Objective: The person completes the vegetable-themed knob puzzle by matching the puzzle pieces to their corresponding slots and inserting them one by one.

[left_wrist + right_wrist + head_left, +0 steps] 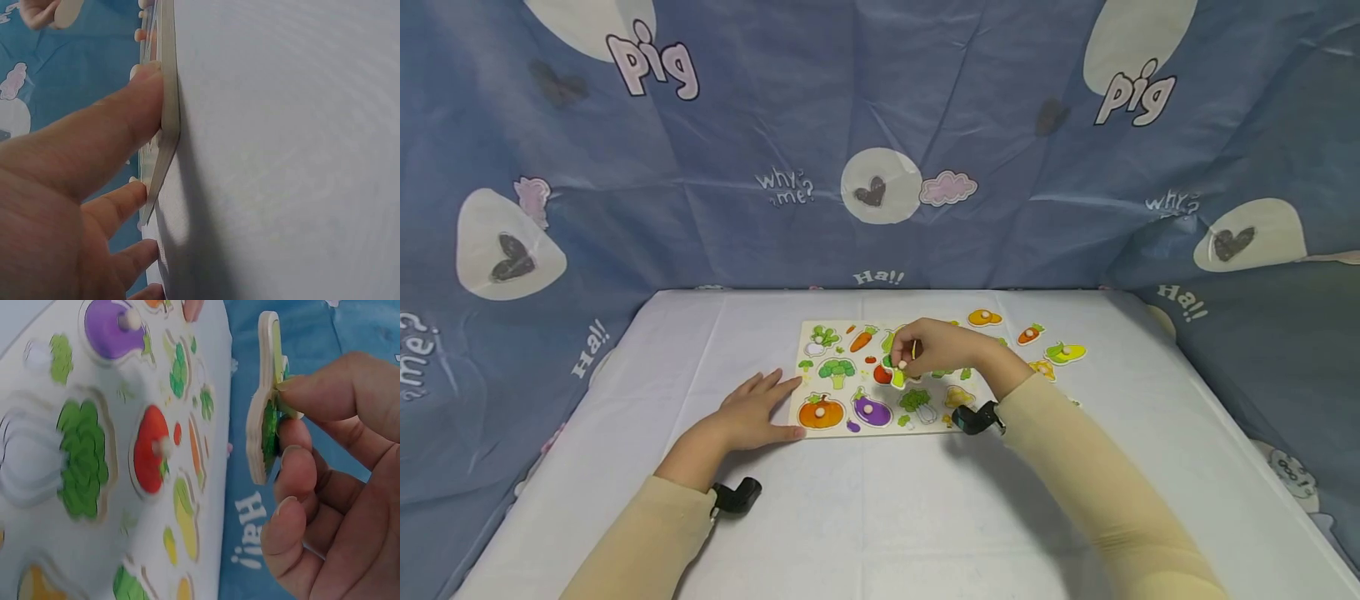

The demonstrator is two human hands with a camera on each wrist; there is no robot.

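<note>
A wooden vegetable puzzle board [936, 427] lies on the table. At its left edge, my left hand [751, 414] has its fingers spread, the thumb touching the board's side near the front corner in the left wrist view. My right hand [942, 346] pinches a leafy green vegetable puzzle piece [270, 425] between thumb and fingers. That piece is held above the board's middle, its wooden edge facing the right wrist camera. Knobbed pieces sit in the board: a pumpkin [822, 412], an eggplant [872, 410] and a tomato [149, 450]. The right hand hides part of the board's upper right.
Loose pieces lie right of the board: an orange-brown one [983, 317], a carrot [1031, 334], a corn cob [1065, 353] and a yellow one [1042, 368] beside the right forearm. A blue printed cloth [880, 242] hangs behind the white-covered table [865, 517].
</note>
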